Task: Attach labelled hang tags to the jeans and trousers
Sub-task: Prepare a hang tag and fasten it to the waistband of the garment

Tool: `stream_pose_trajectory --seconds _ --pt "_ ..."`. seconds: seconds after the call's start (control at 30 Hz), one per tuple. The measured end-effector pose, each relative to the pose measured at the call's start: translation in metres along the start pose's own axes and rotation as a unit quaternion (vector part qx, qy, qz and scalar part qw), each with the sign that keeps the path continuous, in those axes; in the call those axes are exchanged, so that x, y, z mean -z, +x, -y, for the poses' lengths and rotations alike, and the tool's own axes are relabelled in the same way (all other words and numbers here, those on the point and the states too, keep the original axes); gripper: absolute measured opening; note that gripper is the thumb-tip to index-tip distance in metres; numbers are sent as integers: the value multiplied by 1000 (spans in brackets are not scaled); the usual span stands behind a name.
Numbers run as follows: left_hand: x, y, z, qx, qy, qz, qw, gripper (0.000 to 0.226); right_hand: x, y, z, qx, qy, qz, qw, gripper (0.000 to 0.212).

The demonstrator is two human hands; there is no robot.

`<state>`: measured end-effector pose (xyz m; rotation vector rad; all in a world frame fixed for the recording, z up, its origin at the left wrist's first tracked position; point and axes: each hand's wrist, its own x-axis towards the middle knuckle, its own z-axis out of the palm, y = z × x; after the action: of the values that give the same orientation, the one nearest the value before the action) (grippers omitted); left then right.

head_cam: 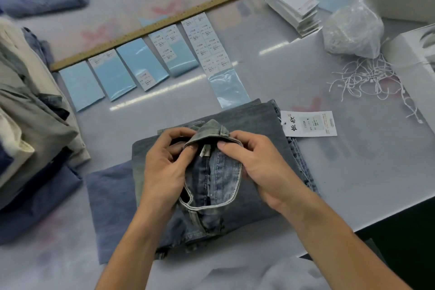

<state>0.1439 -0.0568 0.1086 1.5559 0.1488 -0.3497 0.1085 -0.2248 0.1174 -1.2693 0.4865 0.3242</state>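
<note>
I see a pale grey tabletop [294,82] that looks smooth and glossy, throwing back streaks of light. The faded blue denim jeans [247,125] are coarse, matt cloth with pale stitched seams. The light-blue backing strips [141,59] shine like waxed paper, and their white stickers look matt. The long brown ruler [164,23] looks like wood. The stack of white card hang tags [292,0] is matt; the clear bag [353,28] is crinkled plastic.

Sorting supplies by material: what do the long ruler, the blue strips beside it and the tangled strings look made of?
Ruler: probably wood, matte tan with printed marks. Blue strips: glossy release paper or film, catching glare, some bearing white stickers. Strings: white cord, likely cotton or polyester; fibre unclear.
</note>
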Motion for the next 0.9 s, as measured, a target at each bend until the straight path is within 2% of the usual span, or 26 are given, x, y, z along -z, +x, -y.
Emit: stream_pose_trajectory --seconds 0.1,0.33,0.43,0.5,0.53,0.57,0.6,0.63,0.67,0.7,0.73,0.77,0.8,0.83,0.87,0.9 --pt "7 2 -3 14 -12 -2 1000 20 -3 1 3 -10 23 26 999 16" --pt "10 7 -7 16 6 1 1000 22 -9 5 7 -14 30 26 999 18" --pt "9 0 -8 -9 12 52 999 19 2 0 3 -12 37 20 999 17" --pt "8 -8 -8 -88 13 67 994 29 22 -6 -8 -10 49 -75 996 14" --pt "9 -10 -5 -133 29 33 990 27 35 -11 -17 -15 46 -161 986 14" --pt "13 -10 1 -159 39 -37 986 20 49 -16 -27 -16 37 -260 965 17" --pt "17 -7 12 -152 53 -129 979 15 61 -22 -35 -5 17 -354 935 25" --pt "19 -5 25 -103 75 -207 970 22 69 -28 -42 20 -12 -423 906 33" --pt "13 -6 38 -59 122 -228 964 32 73 -30 -47 62 -48 -464 882 40" --pt "3 -7 52 -12 174 -170 970 35 74 -29 -50 119 -85 -480 865 44" --pt "-11 -14 58 0 188 -84 978 30 72 -27 -51 182 -119 -475 853 46" --pt "-26 -24 64 -22 234 17 972 20 67 -21 -49 243 -153 -452 845 45" --pt "-45 -31 67 -52 279 80 955 14 60 -15 -46 298 -194 -417 837 41" --pt "-49 -36 76 -79 355 136 921 19 53 -8 -43 342 -245 -371 828 34" --pt "-52 -33 92 -147 423 117 887 22 47 2 -41 372 -303 -320 817 29" --pt "-67 -27 87 -141 384 89 908 18 41 12 -40 391 -355 -264 807 29"
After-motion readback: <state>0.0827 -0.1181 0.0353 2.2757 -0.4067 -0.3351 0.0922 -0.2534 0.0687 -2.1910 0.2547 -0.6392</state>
